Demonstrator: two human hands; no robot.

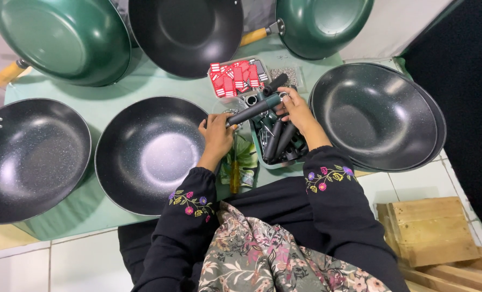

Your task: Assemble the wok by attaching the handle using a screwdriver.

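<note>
I see my left hand (217, 135) and right hand (297, 111) each closed around an end of a dark pan handle (254, 110), above a green mat (160, 86) on a tiled floor. Just under my right hand a tray (258, 151) holds more handles; beyond it sits a box of red tags (236, 77). Black pans (149, 154) flank both hands.

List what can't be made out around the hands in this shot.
- Head view: the end of the dark pan handle is hidden inside the left hand.
- The small metal part at the right hand is too small to identify.
- The yellow-handled tool has its tip covered by the left hand.
</note>
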